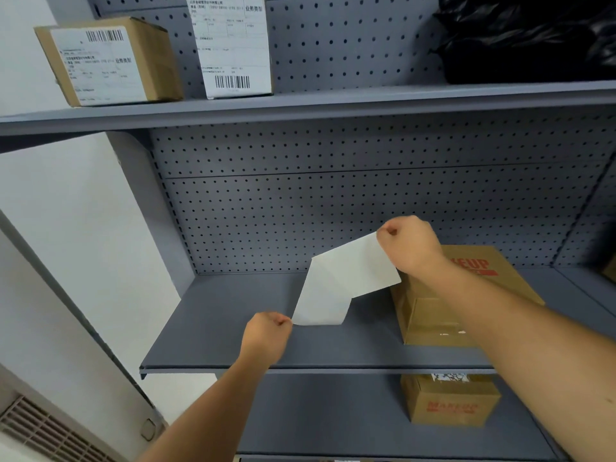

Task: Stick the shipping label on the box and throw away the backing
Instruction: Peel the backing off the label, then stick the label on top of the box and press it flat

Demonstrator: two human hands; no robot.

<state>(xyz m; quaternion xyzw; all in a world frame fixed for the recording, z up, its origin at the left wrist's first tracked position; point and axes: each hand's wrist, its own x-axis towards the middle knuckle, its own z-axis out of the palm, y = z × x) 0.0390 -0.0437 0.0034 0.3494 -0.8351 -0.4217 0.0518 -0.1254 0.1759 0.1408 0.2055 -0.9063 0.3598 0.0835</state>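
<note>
A white shipping label sheet point(346, 278) hangs in the air above the middle shelf, partly peeled into two layers joined along a fold. My right hand point(411, 243) pinches the upper layer at its top right corner. My left hand point(266, 336) pinches the lower layer at its bottom left corner. I cannot tell which layer is the label and which the backing. A brown cardboard box point(466, 295) with red print sits on the grey middle shelf point(233, 328), just right of the sheet and partly behind my right forearm.
Two labelled boxes point(110, 60) point(233, 45) stand on the upper shelf, with black plastic bags point(526, 38) at the right. A smaller brown box point(450, 400) sits on the lower shelf. A white wall and a floor vent point(43, 431) lie to the left.
</note>
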